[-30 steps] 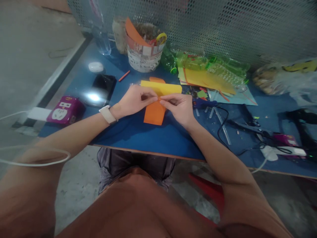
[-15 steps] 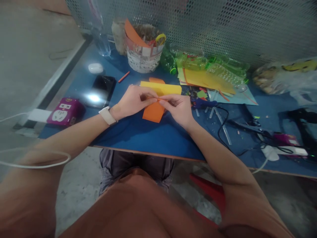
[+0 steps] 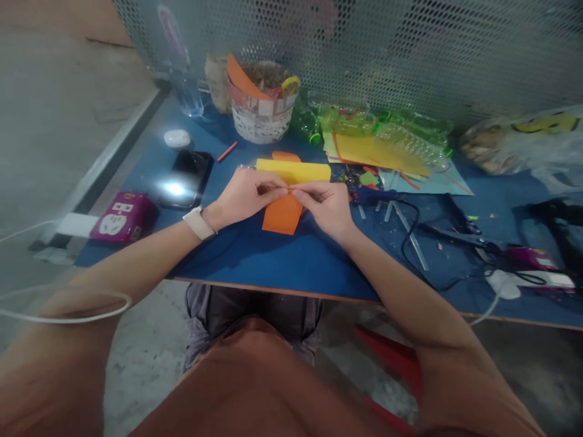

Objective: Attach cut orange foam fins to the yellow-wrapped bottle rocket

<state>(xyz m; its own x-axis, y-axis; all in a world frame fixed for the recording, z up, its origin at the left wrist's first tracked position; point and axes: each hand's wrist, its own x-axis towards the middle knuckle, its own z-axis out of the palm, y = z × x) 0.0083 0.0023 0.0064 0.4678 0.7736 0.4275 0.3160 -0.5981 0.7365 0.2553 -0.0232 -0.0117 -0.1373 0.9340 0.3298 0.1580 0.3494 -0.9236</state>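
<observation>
My left hand and my right hand meet at the fingertips above the blue table. Both are closed in a pinch on a small piece of orange paper, mostly covered by the fingers. Below them lies a larger orange paper strip, running toward me. A yellow paper piece, which looks folded or rolled, lies crosswise just beyond the fingertips. The orange strip's far end shows behind it. Whether the pinched piece is joined to the strip, I cannot tell.
Left stand a phone, a white case and a purple socket block. Behind are a woven basket and green plastic bottles. A blue glue gun, clear sticks and cables lie right, near the table edge.
The whole view has shifted slightly, so the table sits a little lower. Both hands keep their pinch at the same spot over the paper, with only small finger movement.
</observation>
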